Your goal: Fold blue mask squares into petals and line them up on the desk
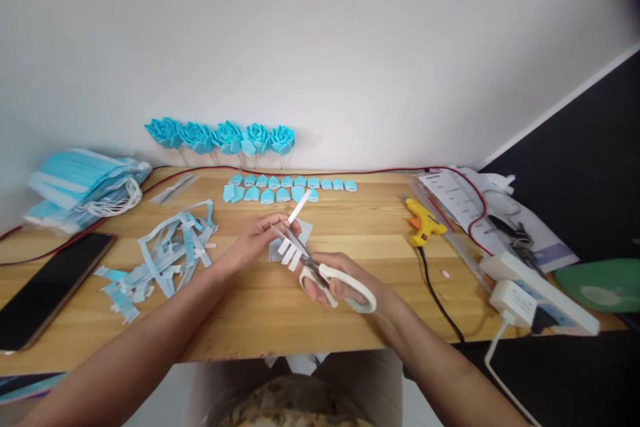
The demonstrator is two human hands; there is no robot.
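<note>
From here I see five blue flowers (228, 137) standing assembled, two rows of folded pieces (283, 195) lying loose on the table (250, 320); above it, my left fingers (277, 220) pinch a white strip (300, 205), seemingly partly cut, my right fingers (316, 291) grip scissors (311, 264)

No text, number or brand can be read. On the papers (463, 195) at the right of the frame, printed lines show but are too small to make out. Faint print on the white charger (513, 303), at the lower right, is likewise too small and blurred to read.
</note>
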